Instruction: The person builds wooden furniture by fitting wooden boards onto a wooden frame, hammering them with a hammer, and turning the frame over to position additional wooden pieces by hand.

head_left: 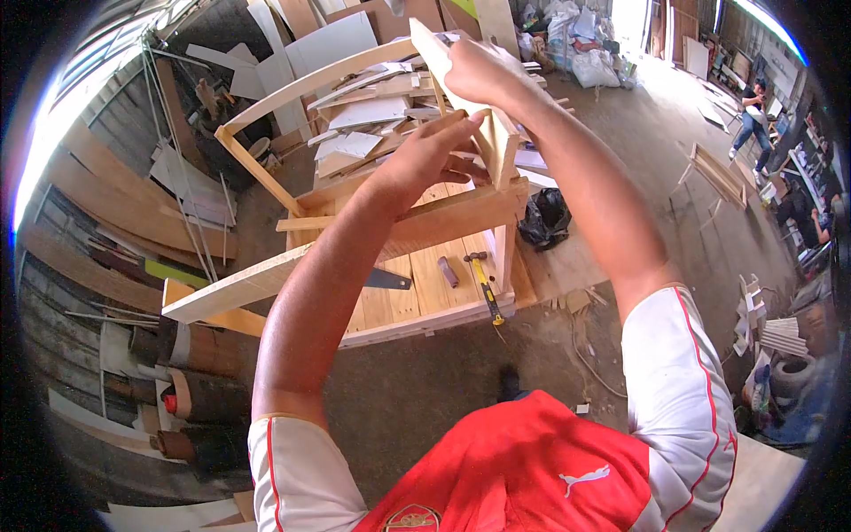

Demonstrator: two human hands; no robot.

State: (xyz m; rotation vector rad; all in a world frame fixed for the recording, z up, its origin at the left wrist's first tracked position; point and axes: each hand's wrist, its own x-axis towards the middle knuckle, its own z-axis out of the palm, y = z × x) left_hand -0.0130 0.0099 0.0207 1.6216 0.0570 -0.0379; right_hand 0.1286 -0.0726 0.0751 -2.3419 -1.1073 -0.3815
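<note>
A pale wooden frame [399, 229] stands before me on a slatted wooden top [399, 297]. My right hand [474, 73] is wrapped over the upper edge of a wooden board [427, 49] at the frame's far right corner. Nearer to me, my left hand [434, 152] grips the same board close to its near end, fingers against its side; part of the grip is hidden. Below lie a hammer [483, 282] with a yellow and black handle, a brown block [448, 271] and a saw blade [387, 279], partly covered by the frame.
Offcuts [363, 115] are heaped behind the frame. A black plastic bag [543, 219] sits to its right. Sheets of board lean along the left wall. Further right are a wooden trestle [716, 177] and a person [753, 124]. A cable [589, 359] crosses the floor.
</note>
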